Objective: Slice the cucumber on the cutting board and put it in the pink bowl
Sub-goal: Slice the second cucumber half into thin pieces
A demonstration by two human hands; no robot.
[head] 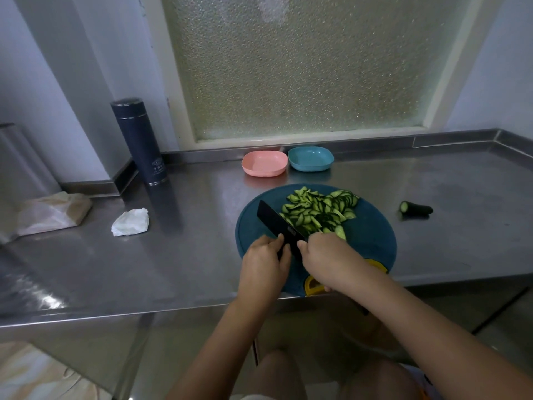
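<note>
A pile of cucumber slices [320, 210] lies on the far half of the round blue cutting board [372, 235]. A black knife [277, 220] rests tilted across the board's left side, its blade against the slices. My right hand [326, 255] grips the knife at the handle end, thumb against the blade. My left hand [264, 261] has its fingers curled onto the blade's near left edge. The pink bowl [264, 163] sits empty behind the board. A cucumber end piece [416, 208] lies on the counter to the right.
A blue bowl [311, 158] stands right of the pink one. A dark thermos [140, 140] stands at the back left, with a crumpled tissue [130, 222] and a bagged packet [52, 213] near it. The steel counter's front edge runs just below the board.
</note>
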